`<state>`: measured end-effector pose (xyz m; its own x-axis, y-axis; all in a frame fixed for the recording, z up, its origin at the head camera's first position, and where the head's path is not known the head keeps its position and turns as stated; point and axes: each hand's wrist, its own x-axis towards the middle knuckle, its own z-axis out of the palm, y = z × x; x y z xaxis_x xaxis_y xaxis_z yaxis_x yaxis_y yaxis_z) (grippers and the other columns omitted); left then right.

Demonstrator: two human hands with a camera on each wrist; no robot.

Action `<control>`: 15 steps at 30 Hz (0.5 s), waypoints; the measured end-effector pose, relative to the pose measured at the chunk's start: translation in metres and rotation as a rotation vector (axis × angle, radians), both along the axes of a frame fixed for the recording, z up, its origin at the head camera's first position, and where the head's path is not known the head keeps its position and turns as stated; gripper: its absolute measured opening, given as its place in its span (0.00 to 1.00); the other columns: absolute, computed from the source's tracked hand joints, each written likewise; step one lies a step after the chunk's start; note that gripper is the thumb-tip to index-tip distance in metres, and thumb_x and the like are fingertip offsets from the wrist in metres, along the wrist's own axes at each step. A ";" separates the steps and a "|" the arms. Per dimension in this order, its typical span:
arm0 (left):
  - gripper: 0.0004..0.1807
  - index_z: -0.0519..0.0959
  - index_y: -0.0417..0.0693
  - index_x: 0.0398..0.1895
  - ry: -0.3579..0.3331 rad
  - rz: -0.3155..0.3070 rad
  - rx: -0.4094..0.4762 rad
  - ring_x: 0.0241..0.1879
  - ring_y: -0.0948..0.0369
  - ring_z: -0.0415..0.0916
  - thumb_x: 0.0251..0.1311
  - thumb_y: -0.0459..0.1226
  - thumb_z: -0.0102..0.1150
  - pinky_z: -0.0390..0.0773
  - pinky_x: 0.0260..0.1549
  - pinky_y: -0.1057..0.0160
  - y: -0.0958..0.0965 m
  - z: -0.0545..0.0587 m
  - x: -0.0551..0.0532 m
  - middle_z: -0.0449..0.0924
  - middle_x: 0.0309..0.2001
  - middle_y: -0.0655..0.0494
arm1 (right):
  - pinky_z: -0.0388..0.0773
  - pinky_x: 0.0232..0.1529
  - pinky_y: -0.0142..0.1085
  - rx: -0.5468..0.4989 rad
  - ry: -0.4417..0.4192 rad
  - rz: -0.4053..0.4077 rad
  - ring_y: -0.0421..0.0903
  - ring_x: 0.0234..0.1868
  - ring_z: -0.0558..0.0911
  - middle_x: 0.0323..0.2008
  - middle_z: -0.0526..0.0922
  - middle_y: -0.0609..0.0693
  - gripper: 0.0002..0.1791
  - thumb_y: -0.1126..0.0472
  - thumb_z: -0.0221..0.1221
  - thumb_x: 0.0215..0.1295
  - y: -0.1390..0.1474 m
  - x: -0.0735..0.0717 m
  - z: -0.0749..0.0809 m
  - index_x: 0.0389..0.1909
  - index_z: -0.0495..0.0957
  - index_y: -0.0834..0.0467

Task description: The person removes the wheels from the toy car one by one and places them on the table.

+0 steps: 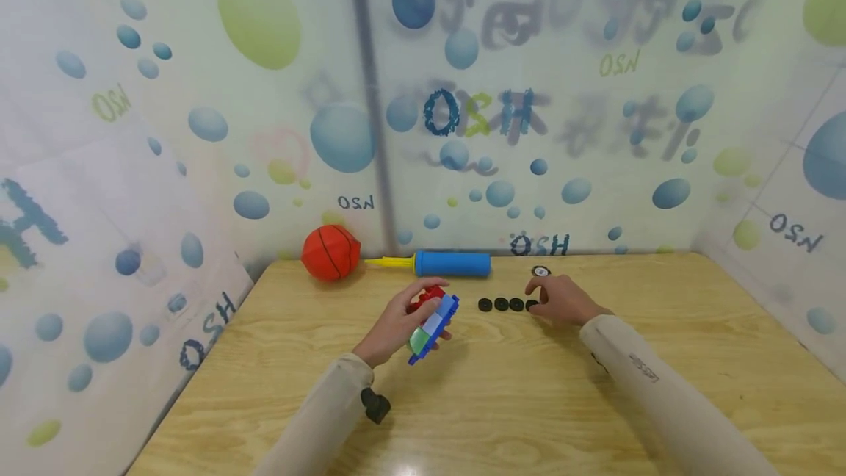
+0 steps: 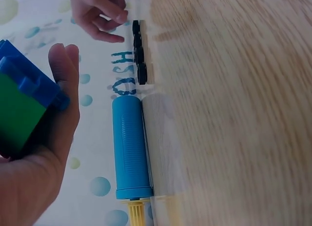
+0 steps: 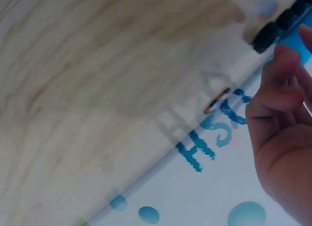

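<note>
My left hand (image 1: 396,322) grips a toy block vehicle (image 1: 432,323) made of blue, light blue, green and red pieces, tilted and raised over the table. In the left wrist view, its green side and blue edge (image 2: 29,72) show beside my thumb. Several small black toy wheels (image 1: 501,304) lie in a row on the table. Over the right end of that row is my right hand (image 1: 562,300), thumb and forefinger apart and bent, with nothing seen between them. The rightmost wheel (image 1: 532,304) is partly hidden by this hand.
At the back of the wooden table (image 1: 502,402) lie a red ball (image 1: 330,253) with black lines and a blue pump (image 1: 453,264) with a yellow end. A small round black-and-white disc (image 1: 540,271) lies behind the wheels. A patterned wall (image 1: 410,189) closes off the far side.
</note>
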<state>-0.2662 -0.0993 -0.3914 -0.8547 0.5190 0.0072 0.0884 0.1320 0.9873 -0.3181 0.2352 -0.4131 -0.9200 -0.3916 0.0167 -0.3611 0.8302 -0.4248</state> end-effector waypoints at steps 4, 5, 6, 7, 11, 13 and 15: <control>0.27 0.60 0.69 0.74 -0.034 0.031 -0.001 0.42 0.49 0.88 0.75 0.48 0.50 0.87 0.39 0.54 0.001 -0.002 0.001 0.78 0.56 0.33 | 0.75 0.32 0.35 -0.074 0.030 0.075 0.39 0.26 0.76 0.27 0.81 0.49 0.15 0.62 0.64 0.66 -0.006 0.005 0.008 0.51 0.80 0.63; 0.29 0.59 0.69 0.75 -0.042 0.041 -0.003 0.42 0.49 0.88 0.74 0.49 0.52 0.87 0.40 0.54 0.002 -0.002 0.001 0.78 0.57 0.33 | 0.75 0.32 0.34 -0.095 0.032 0.093 0.39 0.26 0.76 0.27 0.80 0.48 0.15 0.62 0.64 0.66 -0.009 0.007 0.010 0.51 0.80 0.62; 0.30 0.58 0.69 0.75 -0.051 0.049 -0.008 0.43 0.49 0.88 0.73 0.50 0.53 0.87 0.40 0.54 0.002 -0.002 0.002 0.78 0.57 0.34 | 0.76 0.31 0.34 -0.122 0.023 0.114 0.39 0.25 0.76 0.27 0.80 0.48 0.15 0.62 0.63 0.67 -0.012 0.010 0.013 0.52 0.80 0.62; 0.32 0.57 0.68 0.75 -0.059 0.057 -0.014 0.43 0.50 0.88 0.72 0.51 0.54 0.87 0.40 0.54 0.003 -0.002 0.002 0.78 0.57 0.36 | 0.76 0.30 0.34 -0.154 0.005 0.130 0.39 0.25 0.76 0.27 0.80 0.48 0.15 0.62 0.63 0.67 -0.015 0.013 0.015 0.52 0.79 0.63; 0.35 0.55 0.62 0.76 -0.086 0.075 -0.040 0.43 0.50 0.88 0.70 0.54 0.55 0.87 0.40 0.56 0.004 -0.001 0.003 0.80 0.55 0.37 | 0.79 0.28 0.34 -0.272 -0.054 0.190 0.43 0.23 0.78 0.28 0.81 0.49 0.17 0.62 0.63 0.68 -0.030 0.023 0.021 0.55 0.78 0.63; 0.35 0.55 0.61 0.75 -0.089 0.079 -0.057 0.42 0.49 0.89 0.70 0.54 0.55 0.87 0.39 0.57 0.004 0.000 0.003 0.82 0.53 0.37 | 0.79 0.29 0.33 -0.318 -0.062 0.216 0.45 0.25 0.80 0.30 0.82 0.50 0.17 0.61 0.63 0.68 -0.038 0.028 0.025 0.55 0.78 0.61; 0.36 0.56 0.61 0.75 -0.083 0.085 -0.078 0.42 0.50 0.88 0.69 0.56 0.56 0.86 0.39 0.59 0.005 0.002 0.002 0.84 0.51 0.39 | 0.80 0.32 0.33 -0.359 -0.053 0.241 0.45 0.28 0.82 0.33 0.84 0.51 0.18 0.61 0.63 0.68 -0.046 0.033 0.031 0.57 0.78 0.58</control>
<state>-0.2639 -0.0945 -0.3897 -0.8916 0.4410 -0.1027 -0.0076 0.2123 0.9772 -0.2856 0.1891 -0.3823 -0.8065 -0.5728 0.1466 -0.4963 0.5210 -0.6945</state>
